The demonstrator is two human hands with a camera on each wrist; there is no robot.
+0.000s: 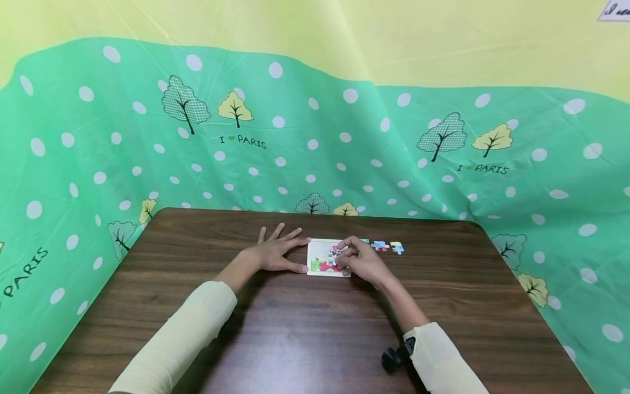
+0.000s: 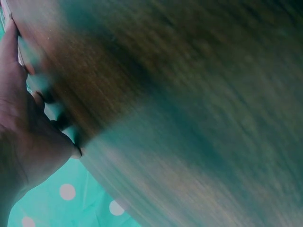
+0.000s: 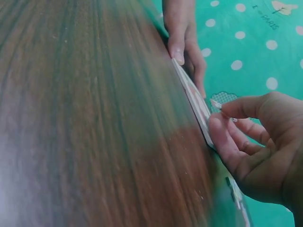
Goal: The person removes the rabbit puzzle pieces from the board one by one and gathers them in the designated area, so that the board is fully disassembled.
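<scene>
A small white-framed puzzle tray (image 1: 322,246) lies on the table, with pink and green pieces along its lower part. My left hand (image 1: 275,253) is spread flat at the tray's left side, thumb and fingertip touching its edge. Over the right part of the tray, my right hand (image 1: 363,262) pinches a jigsaw piece (image 3: 216,104) between thumb and forefinger. That piece is tilted up off the tray in the right wrist view, and its picture is partly hidden by my fingers. The left wrist view shows my left hand (image 2: 33,127) only from the side.
Loose jigsaw pieces (image 1: 380,245) lie in a row right of the tray, one partly behind my right hand. The dark wooden table (image 1: 305,328) ends just beyond them at a green dotted curtain (image 1: 275,164). A black device (image 1: 394,359) is strapped at my right sleeve.
</scene>
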